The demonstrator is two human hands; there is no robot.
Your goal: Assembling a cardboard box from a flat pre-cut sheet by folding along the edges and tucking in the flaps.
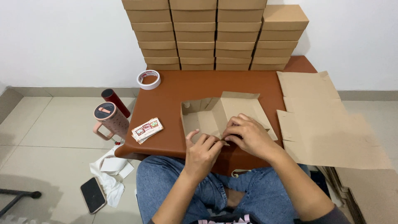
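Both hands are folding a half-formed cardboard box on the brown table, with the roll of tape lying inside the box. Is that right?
Not quite. The head view shows the roll of tape on the brown table, well apart from the cardboard box. The left hand and right hand do fold it.

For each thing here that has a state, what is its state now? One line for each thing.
cardboard box: half folded, open on top, on the brown table
left hand: pressing the box's near flap
right hand: pinching the same flap
flat cardboard sheets: unfolded, lying flat
stacked boxes: closed, piled against the wall
tape roll: lying flat
pink tumbler: lid on
phone: screen dark
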